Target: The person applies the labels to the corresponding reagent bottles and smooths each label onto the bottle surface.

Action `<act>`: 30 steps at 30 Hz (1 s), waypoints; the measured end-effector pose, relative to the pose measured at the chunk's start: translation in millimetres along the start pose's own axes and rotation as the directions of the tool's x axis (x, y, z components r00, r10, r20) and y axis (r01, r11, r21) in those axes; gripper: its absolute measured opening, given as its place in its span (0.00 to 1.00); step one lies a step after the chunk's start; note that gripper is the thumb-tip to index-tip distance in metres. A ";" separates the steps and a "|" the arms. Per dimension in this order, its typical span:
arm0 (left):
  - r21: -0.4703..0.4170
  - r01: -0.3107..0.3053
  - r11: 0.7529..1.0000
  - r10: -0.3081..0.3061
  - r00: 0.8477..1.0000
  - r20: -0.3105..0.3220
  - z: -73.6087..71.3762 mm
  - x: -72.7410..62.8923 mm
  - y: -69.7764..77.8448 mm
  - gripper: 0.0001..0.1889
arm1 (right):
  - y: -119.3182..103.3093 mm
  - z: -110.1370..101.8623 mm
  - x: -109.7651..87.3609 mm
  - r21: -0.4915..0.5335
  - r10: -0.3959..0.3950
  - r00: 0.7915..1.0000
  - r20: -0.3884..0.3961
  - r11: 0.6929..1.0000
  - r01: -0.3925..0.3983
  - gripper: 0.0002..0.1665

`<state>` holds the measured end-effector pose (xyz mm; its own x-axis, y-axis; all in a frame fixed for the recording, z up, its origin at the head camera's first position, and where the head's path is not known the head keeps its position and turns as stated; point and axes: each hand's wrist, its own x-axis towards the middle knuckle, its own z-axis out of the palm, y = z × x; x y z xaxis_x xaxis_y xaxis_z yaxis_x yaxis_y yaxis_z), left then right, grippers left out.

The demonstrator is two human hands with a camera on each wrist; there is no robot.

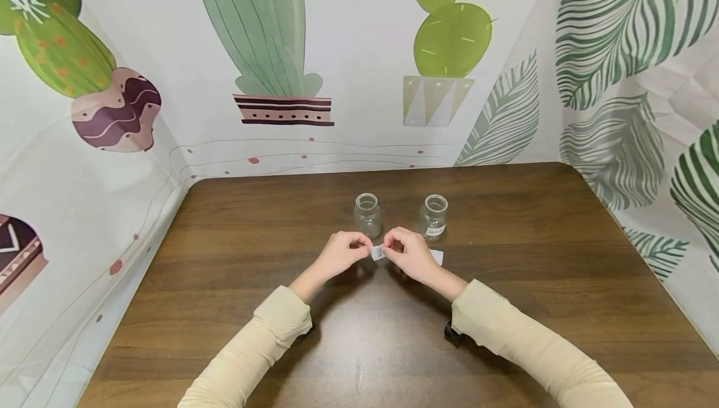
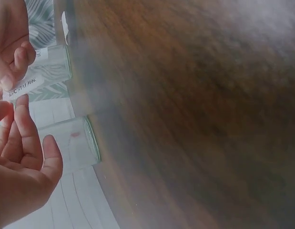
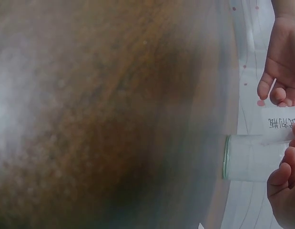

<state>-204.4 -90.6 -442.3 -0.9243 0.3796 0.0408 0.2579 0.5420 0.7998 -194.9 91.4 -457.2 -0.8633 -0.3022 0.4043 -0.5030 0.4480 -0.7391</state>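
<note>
A small white label with dark characters is stretched between my two hands, above the table in front of the glass jars. At its left end, my left hand pinches with thumb and fingertips. My right hand pinches the other end, its thumb lying over the label in the left wrist view. Right behind the hands stands a plain open glass jar. A second open glass jar, beyond the right hand, bears a white label low on its front.
A piece of white paper lies on the brown wooden table, partly hidden by the right hand. A white cloth printed with cacti and leaves hangs behind the table and along its sides.
</note>
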 end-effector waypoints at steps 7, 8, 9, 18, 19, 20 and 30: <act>0.023 0.022 0.999 -0.021 0.999 -0.049 -0.5 1.2 -1.2 0.02 | -3.5 -2.7 -3.2 -0.011 -0.032 0.998 0.062 0.999 0.033 0.09; 0.025 0.028 0.999 -0.027 0.998 -0.053 -0.6 1.1 -1.0 0.02 | -3.6 -2.8 -3.6 -0.011 -0.035 0.997 0.066 0.999 0.036 0.09; 0.029 0.027 0.999 -0.026 0.998 -0.059 -0.7 1.2 -1.1 0.02 | -3.5 -2.8 -3.9 -0.012 -0.039 0.997 0.067 0.999 0.040 0.10; 0.072 0.062 0.996 -0.055 0.995 -0.088 -3.7 0.4 -1.3 0.02 | -0.9 -4.5 -7.1 0.006 -0.079 0.996 0.045 0.997 0.079 0.10; 0.079 0.066 0.995 -0.059 0.994 -0.090 -4.3 0.3 -1.6 0.02 | -0.4 -5.0 -7.3 0.014 -0.077 0.996 0.044 0.997 0.076 0.10; 0.088 0.065 0.994 -0.057 0.994 -0.093 -4.8 0.4 -2.3 0.02 | 0.1 -5.5 -7.4 0.021 -0.075 0.996 0.042 0.997 0.074 0.10; 0.198 0.101 0.975 -0.091 0.994 -0.057 -8.3 -2.1 -11.1 0.02 | -6.6 -14.9 -8.4 0.069 0.072 0.996 0.054 0.995 -0.075 0.09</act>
<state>-207.6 -103.7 -446.3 -0.9585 0.2852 0.0016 0.2139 0.7152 0.6653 -184.9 103.5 -447.7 -0.8935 -0.3146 0.3203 -0.4324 0.4107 -0.8027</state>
